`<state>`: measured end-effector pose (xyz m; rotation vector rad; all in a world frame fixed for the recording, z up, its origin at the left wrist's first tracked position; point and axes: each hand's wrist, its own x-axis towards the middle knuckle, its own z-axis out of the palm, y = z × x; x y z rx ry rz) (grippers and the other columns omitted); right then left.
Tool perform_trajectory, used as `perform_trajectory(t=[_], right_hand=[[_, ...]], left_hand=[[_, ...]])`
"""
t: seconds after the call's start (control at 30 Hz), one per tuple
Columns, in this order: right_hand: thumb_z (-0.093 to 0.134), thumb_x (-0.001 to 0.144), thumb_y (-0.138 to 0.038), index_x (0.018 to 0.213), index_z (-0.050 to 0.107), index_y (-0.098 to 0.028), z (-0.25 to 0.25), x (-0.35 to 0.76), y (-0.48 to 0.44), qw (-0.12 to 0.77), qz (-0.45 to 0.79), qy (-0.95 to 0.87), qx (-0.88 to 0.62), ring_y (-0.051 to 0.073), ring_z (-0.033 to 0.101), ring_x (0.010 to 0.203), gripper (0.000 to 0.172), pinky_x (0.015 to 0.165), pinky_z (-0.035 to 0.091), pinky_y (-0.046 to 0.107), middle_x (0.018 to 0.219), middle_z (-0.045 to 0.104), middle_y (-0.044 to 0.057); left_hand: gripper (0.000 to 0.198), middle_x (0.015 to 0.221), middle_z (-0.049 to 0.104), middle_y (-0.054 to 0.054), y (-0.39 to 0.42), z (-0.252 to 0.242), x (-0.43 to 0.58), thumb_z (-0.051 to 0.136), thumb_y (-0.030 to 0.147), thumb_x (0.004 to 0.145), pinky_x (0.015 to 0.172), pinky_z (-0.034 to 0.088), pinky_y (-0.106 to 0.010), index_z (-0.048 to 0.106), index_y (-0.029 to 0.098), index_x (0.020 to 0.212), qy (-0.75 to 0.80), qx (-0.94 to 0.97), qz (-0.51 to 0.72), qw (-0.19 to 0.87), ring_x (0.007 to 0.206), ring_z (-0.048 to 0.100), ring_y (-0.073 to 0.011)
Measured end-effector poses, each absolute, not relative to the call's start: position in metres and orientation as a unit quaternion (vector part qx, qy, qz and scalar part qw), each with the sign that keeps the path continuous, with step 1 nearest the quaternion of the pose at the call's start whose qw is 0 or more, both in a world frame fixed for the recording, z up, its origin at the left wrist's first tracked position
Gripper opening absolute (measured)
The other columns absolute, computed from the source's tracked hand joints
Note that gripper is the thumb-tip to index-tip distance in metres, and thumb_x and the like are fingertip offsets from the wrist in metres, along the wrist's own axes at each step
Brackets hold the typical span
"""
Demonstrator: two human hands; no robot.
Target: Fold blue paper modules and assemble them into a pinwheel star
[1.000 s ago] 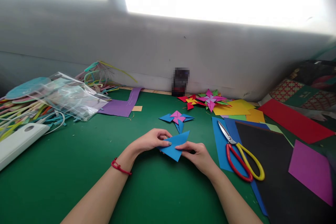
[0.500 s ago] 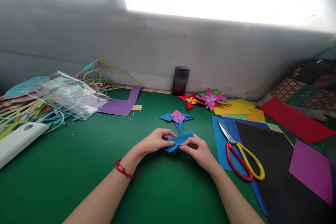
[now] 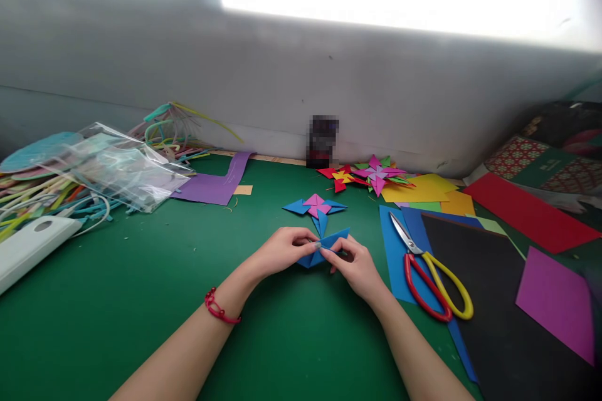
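Between both hands is a sheet of blue origami paper (image 3: 312, 260), partly folded, with creases and a raised flap. My left hand (image 3: 286, 249) pinches its left side, thumb on top near the middle. From the other side, my right hand (image 3: 352, 261) grips the paper, its thumb meeting the left thumb at the centre. The fingers beneath the sheet are mostly hidden. Just beyond lies a folded paper flower (image 3: 316, 205) with a pink centre and blue points, one point reaching toward the held sheet.
Scissors (image 3: 426, 269) with red and yellow handles rest on blue and black paper (image 3: 489, 301) at right. Folded paper stars (image 3: 376, 174) and yellow sheets (image 3: 418, 188) lie behind. Pipe cleaners, a plastic bag (image 3: 136, 169) and a white power strip (image 3: 35, 250) occupy the left.
Both thumbs have come together at the middle of the blue paper. A flap now stands up with sharper creases, where the sheet was loosely curved before.
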<state>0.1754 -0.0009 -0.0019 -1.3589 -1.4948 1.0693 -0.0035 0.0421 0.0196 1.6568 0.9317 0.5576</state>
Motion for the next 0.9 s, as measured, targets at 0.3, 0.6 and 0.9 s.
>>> perform_trajectory(t=[0.3,0.6,0.9], right_hand=[[0.06,0.074,-0.036,0.062,0.055,-0.017,-0.0056,0.1728,-0.0012,0.458,0.424,-0.581,-0.523,0.009,0.051,0.052,0.023,0.048,0.047,0.022,0.072,0.044,-0.002],[0.062,0.073,-0.032,0.063,0.06,-0.016,-0.0071,0.1696,-0.0017,0.492,0.413,-0.553,-0.531,0.011,0.054,0.055,0.019,0.048,0.05,0.022,0.07,0.048,0.0],[0.063,0.072,-0.034,0.062,0.061,-0.016,-0.0096,0.17,0.0002,0.496,0.416,-0.546,-0.532,0.013,0.056,0.056,0.021,0.051,0.051,0.024,0.069,0.049,0.0]], left_hand=[[0.023,0.069,0.059,-0.002,0.0431,0.0176,-0.0056,0.05,0.032,0.077,0.057,0.038,-0.02,0.06,0.013,0.085,0.38,0.687,0.243,0.569,0.063,0.051,-0.0109],[0.021,0.072,0.062,-0.003,0.0411,0.0152,-0.0007,0.05,0.03,0.077,0.059,0.04,-0.021,0.061,0.014,0.084,0.387,0.689,0.254,0.558,0.066,0.054,-0.0128],[0.024,0.069,0.061,-0.002,0.0389,0.0157,0.0012,0.046,0.033,0.078,0.055,0.038,-0.02,0.062,0.015,0.079,0.407,0.711,0.254,0.514,0.062,0.052,-0.012]])
